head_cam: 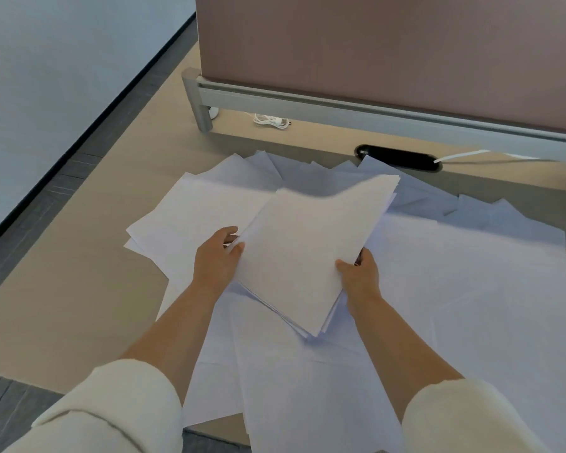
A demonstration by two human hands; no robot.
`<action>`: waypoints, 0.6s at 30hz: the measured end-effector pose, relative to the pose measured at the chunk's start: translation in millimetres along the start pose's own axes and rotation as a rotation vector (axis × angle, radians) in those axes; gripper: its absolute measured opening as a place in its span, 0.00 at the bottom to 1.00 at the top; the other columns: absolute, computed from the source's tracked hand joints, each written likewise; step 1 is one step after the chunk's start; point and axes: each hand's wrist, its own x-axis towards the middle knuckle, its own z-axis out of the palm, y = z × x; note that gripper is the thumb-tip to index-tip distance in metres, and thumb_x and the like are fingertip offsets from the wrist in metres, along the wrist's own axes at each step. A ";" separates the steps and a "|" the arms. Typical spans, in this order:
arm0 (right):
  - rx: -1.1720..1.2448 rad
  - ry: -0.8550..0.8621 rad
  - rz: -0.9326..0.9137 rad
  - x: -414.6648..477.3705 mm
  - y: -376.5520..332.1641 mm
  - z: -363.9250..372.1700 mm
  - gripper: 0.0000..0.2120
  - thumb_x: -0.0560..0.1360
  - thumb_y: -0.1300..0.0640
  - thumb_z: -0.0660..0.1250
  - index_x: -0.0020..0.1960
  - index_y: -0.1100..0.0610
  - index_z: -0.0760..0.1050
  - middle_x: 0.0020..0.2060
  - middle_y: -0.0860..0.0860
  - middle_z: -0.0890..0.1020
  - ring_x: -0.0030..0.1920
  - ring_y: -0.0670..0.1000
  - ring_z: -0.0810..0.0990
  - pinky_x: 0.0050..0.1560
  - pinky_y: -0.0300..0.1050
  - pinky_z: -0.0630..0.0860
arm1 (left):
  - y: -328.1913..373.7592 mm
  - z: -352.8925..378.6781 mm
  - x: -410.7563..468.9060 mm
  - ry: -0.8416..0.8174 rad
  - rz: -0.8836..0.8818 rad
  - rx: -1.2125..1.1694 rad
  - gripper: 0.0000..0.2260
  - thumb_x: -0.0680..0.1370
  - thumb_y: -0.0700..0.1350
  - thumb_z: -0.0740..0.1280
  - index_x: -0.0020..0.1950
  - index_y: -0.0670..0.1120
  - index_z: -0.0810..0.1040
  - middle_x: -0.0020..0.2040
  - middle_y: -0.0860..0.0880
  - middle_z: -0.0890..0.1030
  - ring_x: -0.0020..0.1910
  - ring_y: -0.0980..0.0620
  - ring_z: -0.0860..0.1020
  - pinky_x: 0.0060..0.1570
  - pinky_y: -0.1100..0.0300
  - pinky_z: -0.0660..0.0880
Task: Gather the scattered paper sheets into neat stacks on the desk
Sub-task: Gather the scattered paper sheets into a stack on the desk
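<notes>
Left hand [218, 253]: is gripping the left edge of the bundle of sheets [307, 250], with the thumb lying on top and the fingers curling underneath.
Right hand [361, 273]: is pinching the bundle's lower right edge, thumb pressing on the top sheet.
Bundle of sheets: is being held between both hands over the middle of the table [79, 273], tilting, with its edges fanning out unevenly at the near corner.
Loose sheets [471, 289]: are lying overlapped across the table, spreading under the bundle and out to the right and the near edge.
Sleeves [118, 407]: are sitting pushed up, white, leaving both forearms bare.
Partition panel [373, 44]: is standing along the table's far side on a metal rail [340, 107].
Cable slot [399, 157]: is showing black just beyond the farthest sheets.
White cable [272, 120]: is lying coiled under the rail.
</notes>
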 end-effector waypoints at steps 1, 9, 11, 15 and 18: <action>-0.048 0.040 -0.001 1.3 0.0 0.9 0.07 0.73 0.63 0.64 0.48 0.53 0.71 0.47 0.52 0.79 0.47 0.55 0.78 0.54 0.53 0.77 | -2.7 2.5 0.6 -0.054 -0.003 0.038 0.20 0.78 0.45 0.64 0.70 0.44 0.69 0.66 0.46 0.75 0.65 0.47 0.72 0.63 0.59 0.65; 0.072 0.126 0.118 3.0 -9.9 1.1 0.04 0.74 0.63 0.60 0.41 0.63 0.71 0.31 0.60 0.65 0.31 0.50 0.60 0.25 0.34 0.58 | -18.6 12.7 -4.1 -0.248 0.047 0.409 0.37 0.74 0.53 0.69 0.77 0.45 0.55 0.76 0.47 0.57 0.75 0.43 0.54 0.72 0.52 0.56; 0.099 0.143 0.146 5.5 -7.5 -1.8 0.11 0.74 0.63 0.61 0.46 0.72 0.71 0.38 0.72 0.71 0.35 0.51 0.64 0.34 0.38 0.62 | -17.5 13.3 -4.4 -0.246 0.056 0.431 0.37 0.74 0.53 0.69 0.77 0.45 0.54 0.77 0.47 0.56 0.75 0.43 0.53 0.72 0.52 0.55; 0.122 0.126 0.173 11.2 -8.4 -5.4 0.18 0.73 0.64 0.62 0.60 0.74 0.69 0.53 0.71 0.77 0.63 0.58 0.64 0.53 0.47 0.73 | -15.5 14.0 -5.0 -0.260 0.053 0.457 0.37 0.75 0.53 0.67 0.77 0.44 0.51 0.77 0.47 0.55 0.75 0.44 0.52 0.72 0.53 0.55; 0.148 0.117 0.174 11.6 -13.5 -7.7 0.17 0.74 0.65 0.63 0.59 0.74 0.69 0.55 0.72 0.74 0.39 0.64 0.73 0.42 0.42 0.67 | -12.5 15.3 -6.9 -0.284 0.062 0.482 0.36 0.77 0.52 0.66 0.77 0.43 0.50 0.78 0.46 0.52 0.76 0.45 0.50 0.73 0.54 0.53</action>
